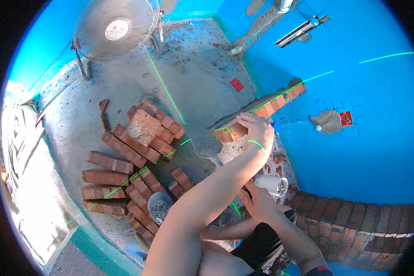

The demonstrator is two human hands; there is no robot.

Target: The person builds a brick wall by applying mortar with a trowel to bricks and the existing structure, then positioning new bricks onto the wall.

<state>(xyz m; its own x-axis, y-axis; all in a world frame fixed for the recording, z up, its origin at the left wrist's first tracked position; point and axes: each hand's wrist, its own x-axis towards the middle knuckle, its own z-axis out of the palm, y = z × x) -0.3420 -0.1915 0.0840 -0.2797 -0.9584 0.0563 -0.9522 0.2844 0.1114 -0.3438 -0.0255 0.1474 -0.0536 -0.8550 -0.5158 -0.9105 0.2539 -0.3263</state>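
Through the head view I look down first on bare legs and a dark garment (257,248) at the lower edge, with the two forearms reaching up past them. My right hand (261,203) is the nearer one, thumb and fingers bent beside a dark object that is mostly hidden; I cannot tell whether they are closed on it. Just beyond that hand a white plastic cylinder (271,185) lies on its side, its round end turned outward, and to the right a low brick structure (377,221) curves along the foot of the blue wall (372,165). On the left I see a grey clog (160,206), then loose red bricks (108,178) leaning and stacked on the concrete floor. Farther up, my left hand (256,131) lies over the near end of a brick row (271,106), its fingers touching an orange brick (225,134); whether it clamps that brick I cannot tell. The row runs away toward the wall, and bright green lines (165,89) cross floor and bricks. Beyond lie a small red square (236,84) on the floor and, farthest off, a large round fan (117,46).
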